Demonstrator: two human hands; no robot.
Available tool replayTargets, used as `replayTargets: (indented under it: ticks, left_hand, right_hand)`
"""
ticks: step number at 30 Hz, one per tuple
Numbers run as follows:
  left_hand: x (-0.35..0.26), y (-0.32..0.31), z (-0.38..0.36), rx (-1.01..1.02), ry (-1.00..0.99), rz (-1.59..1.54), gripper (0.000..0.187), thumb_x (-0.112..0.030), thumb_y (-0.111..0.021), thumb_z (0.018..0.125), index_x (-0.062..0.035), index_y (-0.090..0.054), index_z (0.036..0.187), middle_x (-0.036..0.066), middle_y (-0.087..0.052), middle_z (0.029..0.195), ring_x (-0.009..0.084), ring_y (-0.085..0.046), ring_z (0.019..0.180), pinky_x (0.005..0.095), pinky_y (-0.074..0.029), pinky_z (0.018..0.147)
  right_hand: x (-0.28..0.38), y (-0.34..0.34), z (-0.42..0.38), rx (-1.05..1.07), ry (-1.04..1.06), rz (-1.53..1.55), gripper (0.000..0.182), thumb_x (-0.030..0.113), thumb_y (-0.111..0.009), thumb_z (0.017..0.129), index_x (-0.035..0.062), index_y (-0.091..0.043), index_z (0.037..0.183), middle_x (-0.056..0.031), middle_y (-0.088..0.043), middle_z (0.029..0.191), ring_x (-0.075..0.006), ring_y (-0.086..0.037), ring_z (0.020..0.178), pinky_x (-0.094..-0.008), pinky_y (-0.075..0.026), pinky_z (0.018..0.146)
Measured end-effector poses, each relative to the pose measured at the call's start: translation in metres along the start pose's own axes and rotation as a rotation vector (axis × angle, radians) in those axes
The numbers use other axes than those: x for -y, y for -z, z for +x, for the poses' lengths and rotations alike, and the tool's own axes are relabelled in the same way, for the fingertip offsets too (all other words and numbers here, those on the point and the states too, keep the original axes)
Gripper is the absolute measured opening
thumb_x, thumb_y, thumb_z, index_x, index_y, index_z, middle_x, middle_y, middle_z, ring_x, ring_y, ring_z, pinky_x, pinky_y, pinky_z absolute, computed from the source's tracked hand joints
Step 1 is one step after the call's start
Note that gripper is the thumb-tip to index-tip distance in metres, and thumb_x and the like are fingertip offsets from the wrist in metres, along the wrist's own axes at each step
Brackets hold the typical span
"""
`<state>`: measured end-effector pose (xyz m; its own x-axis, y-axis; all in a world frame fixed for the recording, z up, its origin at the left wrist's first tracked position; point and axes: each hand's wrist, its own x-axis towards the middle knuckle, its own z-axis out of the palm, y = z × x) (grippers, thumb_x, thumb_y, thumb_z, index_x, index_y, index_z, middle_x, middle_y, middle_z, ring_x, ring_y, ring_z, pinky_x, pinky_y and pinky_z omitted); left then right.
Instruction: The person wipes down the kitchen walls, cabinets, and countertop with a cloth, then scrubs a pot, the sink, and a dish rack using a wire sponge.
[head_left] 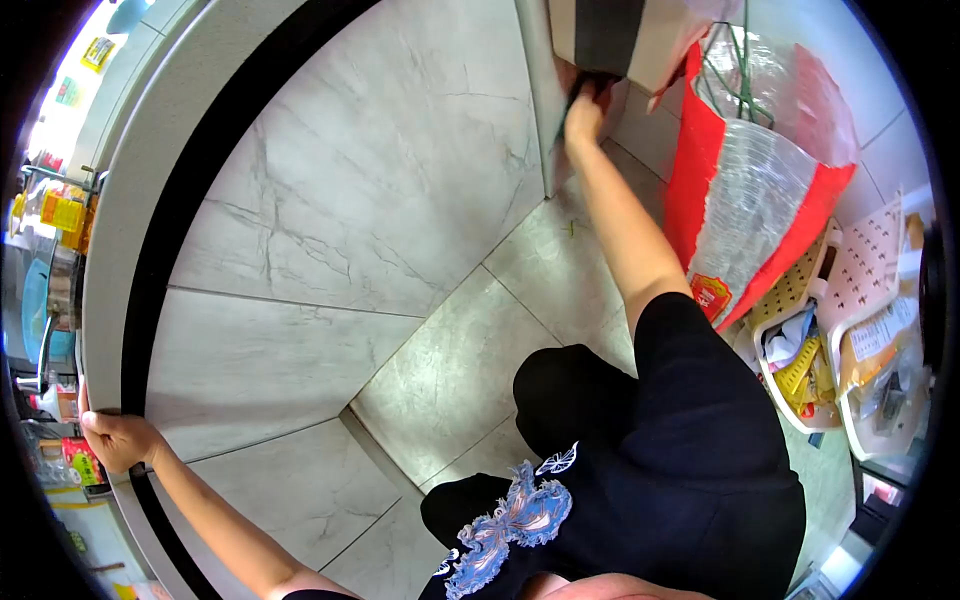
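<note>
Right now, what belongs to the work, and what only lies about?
Seemingly in use: left hand on pale counter edge; right hand near beige boxy object with dark stripe.
Seemingly lying about: red and silver bag, white perforated plastic basket.

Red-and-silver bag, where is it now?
In the head view, the red-and-silver bag is at upper right, between the right hand and the perforated plastic baskets.

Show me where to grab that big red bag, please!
Pinch the red bag by its top rim, coming from above. The picture's right-hand corner looks best: the bag's mouth gapes open, and the green strands stick out nearer the opposite side.
</note>
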<state>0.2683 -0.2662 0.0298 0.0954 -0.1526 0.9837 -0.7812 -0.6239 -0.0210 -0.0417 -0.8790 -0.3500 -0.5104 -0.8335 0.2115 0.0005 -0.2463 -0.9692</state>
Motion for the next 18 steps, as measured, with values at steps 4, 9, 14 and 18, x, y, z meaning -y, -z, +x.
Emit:
replayTargets:
  ticks: [4,9,14,18]
  left_hand:
    - [0.022,0.004,0.005,-0.057,-0.029,0.018,0.048,-0.027,-0.041,0.106,0.0027,-0.078,0.099,0.012,-0.078,0.100,0.0224,-0.072,0.089,0.0318,-0.055,0.078]
    - [0.023,0.007,0.013,-0.188,-0.111,0.059,0.044,-0.028,-0.049,0.101,0.0038,-0.078,0.091,0.013,-0.078,0.093,0.0225,-0.073,0.087,0.0341,-0.056,0.076]
    - [0.019,0.014,0.018,-0.154,-0.024,0.205,0.047,-0.028,-0.037,0.102,-0.0026,-0.076,0.104,0.012,-0.076,0.101,0.0230,-0.071,0.093,0.0357,-0.056,0.082]
    - [0.063,0.018,0.027,-0.262,-0.098,0.159,0.041,-0.026,-0.049,0.098,0.0021,-0.078,0.089,0.013,-0.077,0.088,0.0221,-0.072,0.081,0.0336,-0.056,0.071]
  right_hand:
    - [-0.060,-0.004,0.074,0.006,-0.042,-0.016,0.060,0.039,-0.045,0.100,-0.0047,-0.049,0.140,-0.0323,-0.053,0.138,-0.0503,-0.048,0.126,-0.0515,-0.039,0.104]
    - [-0.103,0.011,0.098,0.139,-0.465,0.258,0.067,0.042,-0.042,0.100,-0.0046,-0.039,0.149,-0.0191,-0.049,0.146,-0.0338,-0.051,0.129,-0.0433,-0.042,0.105]
    - [-0.159,0.030,0.062,0.153,-0.695,0.087,0.071,0.047,-0.041,0.101,-0.0036,-0.036,0.151,-0.0183,-0.048,0.148,-0.0329,-0.049,0.132,-0.0444,-0.041,0.108]
    - [-0.230,0.039,0.017,0.156,-0.970,0.087,0.072,0.052,-0.040,0.102,-0.0032,-0.039,0.149,-0.0171,-0.048,0.149,-0.0319,-0.050,0.132,-0.0428,-0.042,0.109]
